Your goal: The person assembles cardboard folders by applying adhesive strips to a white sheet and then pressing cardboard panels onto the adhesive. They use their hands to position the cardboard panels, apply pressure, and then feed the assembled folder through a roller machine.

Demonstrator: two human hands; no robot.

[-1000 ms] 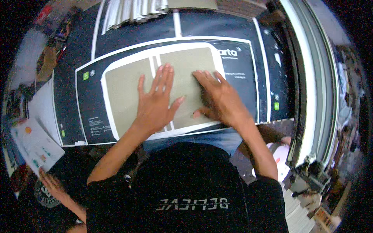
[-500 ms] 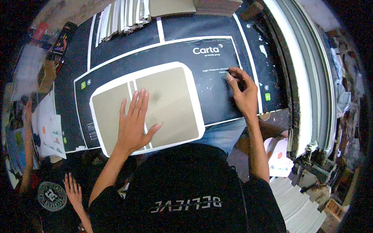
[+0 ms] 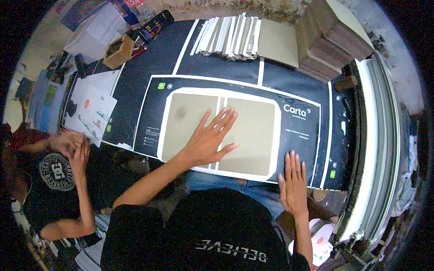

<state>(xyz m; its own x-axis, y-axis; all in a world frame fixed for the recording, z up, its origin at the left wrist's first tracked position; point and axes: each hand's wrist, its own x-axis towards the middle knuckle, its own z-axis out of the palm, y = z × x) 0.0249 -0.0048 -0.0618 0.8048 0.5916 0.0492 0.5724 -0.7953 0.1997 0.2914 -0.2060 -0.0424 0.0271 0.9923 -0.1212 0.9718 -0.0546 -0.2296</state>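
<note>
Two grey-brown cardboard panels point(image 3: 249, 156), side by side with a narrow gap and strips between them, lie on a white sheet whose border point(image 3: 274, 135) shows all round. My left hand point(image 3: 210, 137) is flat across the gap, fingers spread, its thumb on the right panel. To the right, my right hand point(image 3: 294, 185) lies palm down near the front edge of the black printed board point(image 3: 296, 140), fingers stretched and close together. It is beside the panels, not touching them, and nothing shows in it. The board bears the white sheet.
At the back are a bundle of cut strips point(image 3: 228, 38) and stacked cardboard point(image 3: 318, 47). A wooden box point(image 3: 118, 52) and printed sheets point(image 3: 88, 106) are left. Rolls point(image 3: 384, 135) border the right side. A co-worker's hands point(image 3: 72, 147) are close at left.
My view has shifted, showing more of the table's back. My right hand has come down from a curled pose to lie flat near the front edge. My left hand stays on the panels.
</note>
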